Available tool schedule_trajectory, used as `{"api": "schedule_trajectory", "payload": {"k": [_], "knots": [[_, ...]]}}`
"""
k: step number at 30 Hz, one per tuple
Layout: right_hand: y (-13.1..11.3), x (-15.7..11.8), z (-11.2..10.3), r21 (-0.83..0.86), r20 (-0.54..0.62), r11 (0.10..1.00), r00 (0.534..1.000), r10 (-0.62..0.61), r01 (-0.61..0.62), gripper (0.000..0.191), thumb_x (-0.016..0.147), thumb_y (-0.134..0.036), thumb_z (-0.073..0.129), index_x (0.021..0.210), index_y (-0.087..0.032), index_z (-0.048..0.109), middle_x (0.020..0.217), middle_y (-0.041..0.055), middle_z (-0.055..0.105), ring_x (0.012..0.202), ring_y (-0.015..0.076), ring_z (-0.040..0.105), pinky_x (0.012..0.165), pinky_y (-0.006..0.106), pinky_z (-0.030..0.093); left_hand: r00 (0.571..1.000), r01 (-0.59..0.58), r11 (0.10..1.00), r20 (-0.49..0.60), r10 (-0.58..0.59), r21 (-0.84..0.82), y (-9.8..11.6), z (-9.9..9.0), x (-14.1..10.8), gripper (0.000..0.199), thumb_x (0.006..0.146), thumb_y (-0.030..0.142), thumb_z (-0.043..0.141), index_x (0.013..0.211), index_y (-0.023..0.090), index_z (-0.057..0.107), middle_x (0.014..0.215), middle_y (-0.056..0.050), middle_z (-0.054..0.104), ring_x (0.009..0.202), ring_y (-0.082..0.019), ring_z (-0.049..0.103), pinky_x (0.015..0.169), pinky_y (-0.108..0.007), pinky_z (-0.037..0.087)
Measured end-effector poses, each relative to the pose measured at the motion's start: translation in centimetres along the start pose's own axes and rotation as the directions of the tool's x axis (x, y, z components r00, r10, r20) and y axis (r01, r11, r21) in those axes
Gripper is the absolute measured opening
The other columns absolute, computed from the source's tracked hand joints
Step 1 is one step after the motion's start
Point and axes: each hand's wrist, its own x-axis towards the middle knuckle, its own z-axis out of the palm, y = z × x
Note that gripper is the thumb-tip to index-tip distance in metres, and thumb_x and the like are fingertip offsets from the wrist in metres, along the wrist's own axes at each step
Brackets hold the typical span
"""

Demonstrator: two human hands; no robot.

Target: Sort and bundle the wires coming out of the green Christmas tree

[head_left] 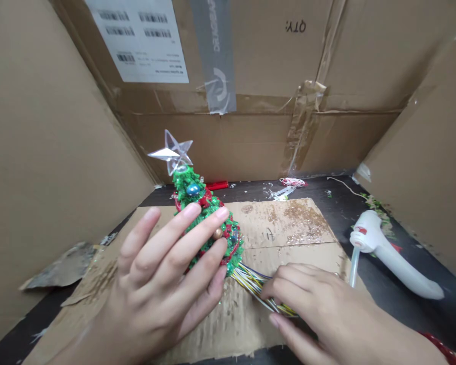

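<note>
A small green tinsel tree [233, 253] with red trim, a blue bauble [193, 189] and a clear star [175, 152] on top leans to the left. My left hand [171, 268] is in front of it, fingers spread, its fingertips over the tree's middle; whether they touch it is unclear. A bundle of thin white, yellow and blue wires [251, 280] runs from the tree's base to the right. My right hand [307, 294] has its fingers curled round the bundle's far end, which is partly hidden under the hand.
Stained flat cardboard [289, 223] lies on the dark table [338, 203]. A white glue gun [399, 263] rests at the right. Behind are a red stick [217, 185] and tangled red-and-white string [293, 181]. Cardboard walls [258, 142] enclose the back and sides.
</note>
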Motion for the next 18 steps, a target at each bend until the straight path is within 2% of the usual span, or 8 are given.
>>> {"api": "schedule_trajectory", "payload": {"k": [13, 18], "knots": [[-0.17, 0.18, -0.25, 0.006, -0.001, 1.000, 1.000, -0.005, 0.005, 0.012, 0.087, -0.015, 0.049, 0.093, -0.016, 0.059, 0.087, 0.0030, 0.059, 0.077, 0.0153, 0.054, 0.069, 0.028, 0.042, 0.998, -0.055, 0.998, -0.006, 0.055, -0.021, -0.55, -0.03, -0.06, 0.025, 0.078, 0.033, 0.064, 0.101, 0.026, 0.062, 0.153, 0.008, 0.029, 0.145, -0.011, 0.024, 0.130, -0.033, 0.013], [-0.16, 0.11, -0.17, -0.003, -0.022, 1.000, 1.000, -0.008, 0.008, 0.009, 0.087, -0.016, 0.049, 0.090, -0.016, 0.058, 0.087, 0.0026, 0.059, 0.076, 0.0148, 0.054, 0.070, 0.027, 0.042, 0.995, -0.088, 0.995, -0.055, 0.085, -0.049, -0.26, 0.14, -0.15, 0.024, 0.077, 0.027, 0.065, 0.101, 0.025, 0.066, 0.141, 0.002, 0.048, 0.142, -0.013, 0.032, 0.129, -0.035, 0.017]]}}
